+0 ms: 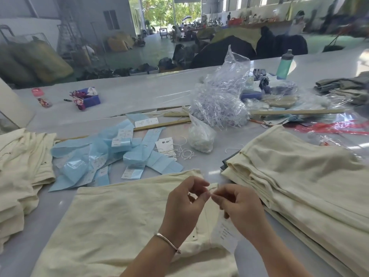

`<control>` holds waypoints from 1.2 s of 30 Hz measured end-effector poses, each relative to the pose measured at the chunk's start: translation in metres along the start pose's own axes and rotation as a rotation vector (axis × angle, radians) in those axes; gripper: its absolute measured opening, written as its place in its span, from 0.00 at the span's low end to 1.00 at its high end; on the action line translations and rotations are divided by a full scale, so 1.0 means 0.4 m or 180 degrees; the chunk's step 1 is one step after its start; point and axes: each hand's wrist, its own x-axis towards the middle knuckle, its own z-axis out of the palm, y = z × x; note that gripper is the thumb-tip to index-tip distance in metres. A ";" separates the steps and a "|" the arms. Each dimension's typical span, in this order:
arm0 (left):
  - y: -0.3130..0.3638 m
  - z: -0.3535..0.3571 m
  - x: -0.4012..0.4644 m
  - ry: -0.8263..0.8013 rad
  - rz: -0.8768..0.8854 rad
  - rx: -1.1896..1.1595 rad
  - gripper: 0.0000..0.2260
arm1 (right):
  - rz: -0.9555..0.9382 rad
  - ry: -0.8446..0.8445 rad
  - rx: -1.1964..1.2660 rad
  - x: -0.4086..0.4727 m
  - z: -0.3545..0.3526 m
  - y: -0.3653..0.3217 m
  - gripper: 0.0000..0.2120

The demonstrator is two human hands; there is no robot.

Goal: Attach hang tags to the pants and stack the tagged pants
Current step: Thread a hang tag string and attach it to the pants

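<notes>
Your left hand (184, 198) and right hand (237, 204) met fingertip to fingertip above the folded cream cotton pants (119, 220) that lay flat on the pale grey table (139, 92) right in front of you. Both hands were pinched narrow: thumb and forefinger of each closed on something thin between them, most likely a tag string, though it was too fine to make out. A white paper hang tag with small printed lines (225, 234) hung just below your right hand, over the waistband end of the pants. A thin silver bangle (167, 241) sat on your left wrist.

To your right, a stack of folded cream pants (299, 176) rested on the table, its near edge just beside the pair you were working on. To your left lay a second, looser pile of cream pants (22, 166). Beyond the pants, a scatter of light blue paper tags and sleeves (103, 154) covered the table, with a white card tag bearing dark characters (164, 145) and loose white strings (185, 150) beside it. A small clear bag of white strings (200, 136) stood near them, and a large crumpled clear plastic bag (221, 94) sat farther back. A green bottle with a dark cap (284, 64) stood upright toward the far right.
</notes>
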 end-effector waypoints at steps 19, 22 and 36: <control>-0.272 0.147 0.189 -0.1014 -0.0371 0.1941 0.08 | -0.1276 0.0308 -0.1493 0.205 0.043 0.164 0.06; -0.295 0.150 0.196 -0.1205 -0.0343 0.2034 0.13 | -0.0641 -0.0017 -0.1289 0.202 0.084 0.241 0.04; -0.306 0.171 0.241 -0.1347 -0.0395 0.1568 0.04 | -0.0272 0.0614 -0.1393 0.195 0.137 0.330 0.08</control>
